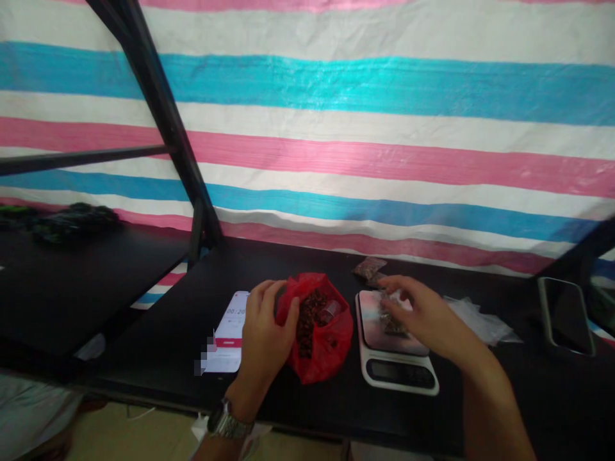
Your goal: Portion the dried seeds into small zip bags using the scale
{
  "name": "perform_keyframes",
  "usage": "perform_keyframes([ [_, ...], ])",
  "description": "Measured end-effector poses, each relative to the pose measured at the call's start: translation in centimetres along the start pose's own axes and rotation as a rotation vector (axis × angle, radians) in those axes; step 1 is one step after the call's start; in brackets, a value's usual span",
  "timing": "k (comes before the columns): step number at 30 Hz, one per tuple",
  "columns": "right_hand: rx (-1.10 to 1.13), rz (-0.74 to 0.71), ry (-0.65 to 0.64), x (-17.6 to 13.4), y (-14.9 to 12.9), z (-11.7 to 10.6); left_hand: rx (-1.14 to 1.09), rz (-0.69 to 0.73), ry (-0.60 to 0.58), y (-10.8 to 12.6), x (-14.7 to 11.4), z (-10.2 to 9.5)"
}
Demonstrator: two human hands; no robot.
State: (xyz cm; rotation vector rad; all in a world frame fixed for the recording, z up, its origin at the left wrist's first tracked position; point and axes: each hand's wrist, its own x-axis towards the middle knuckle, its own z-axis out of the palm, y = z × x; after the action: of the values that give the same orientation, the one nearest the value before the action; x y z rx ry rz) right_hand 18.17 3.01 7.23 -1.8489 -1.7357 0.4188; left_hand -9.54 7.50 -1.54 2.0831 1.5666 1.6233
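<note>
A red plastic bag [331, 352] stands on the black table, its mouth wide and dark brown bits inside along with a small clear cup or scoop [330, 312]. My left hand [269, 330] grips the bag's left rim between thumb and fingers. To the right is a white kitchen scale [362, 365] with a shiny plate. On that plate lies a small clear bag [393, 322] with brownish contents. Over it hovers my right hand [423, 314], thumb and fingers apart around the bag's top; whether they touch it is hard to tell.
Two small filled packets [369, 269] lie behind the scale. Flat clear bags [483, 319] are right of my right hand, with a dark-screened phone [567, 317] farther right. A lit phone [228, 336] showing a timer lies by my left hand. Black frame bars [168, 128] rise at left.
</note>
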Motion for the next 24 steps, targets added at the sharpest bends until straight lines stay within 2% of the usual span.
perform_keyframes([
  [2,0.050,-0.137,-0.250,-1.1,-2.6,1.4,0.043,-0.006,-0.082,-0.5,-0.1,0.6],
  [4,0.025,-0.213,-0.412,-2.0,-5.0,2.9,0.019,-0.024,-0.177,-0.8,-0.2,1.1],
  [7,-0.190,-0.148,-0.487,-2.4,-6.9,4.6,-0.034,-0.044,-0.182,-1.1,-0.1,1.3],
  [9,-0.271,-0.074,-0.428,-1.8,-6.9,4.8,-0.030,-0.055,-0.100,-1.0,0.1,1.1],
  [11,-0.228,-0.045,-0.261,-0.9,-6.2,4.5,-0.020,-0.071,0.005,-0.9,0.3,0.7],
  [14,-0.024,-0.116,0.047,0.6,-4.8,4.0,-0.003,-0.090,0.176,-0.8,0.5,0.2],
  [17,0.237,-0.199,0.203,1.2,-4.1,4.2,0.005,-0.104,0.296,-0.6,0.5,0.1],
  [20,0.419,-0.189,0.242,1.0,-4.1,4.7,0.034,-0.063,0.354,0.1,0.2,-0.1],
  [22,0.423,-0.244,0.156,0.7,-4.1,4.7,0.104,0.021,0.399,0.9,0.0,-0.4],
  [24,0.363,-0.357,0.036,0.5,-3.7,4.3,0.137,0.182,0.398,2.0,-0.4,-0.9],
])
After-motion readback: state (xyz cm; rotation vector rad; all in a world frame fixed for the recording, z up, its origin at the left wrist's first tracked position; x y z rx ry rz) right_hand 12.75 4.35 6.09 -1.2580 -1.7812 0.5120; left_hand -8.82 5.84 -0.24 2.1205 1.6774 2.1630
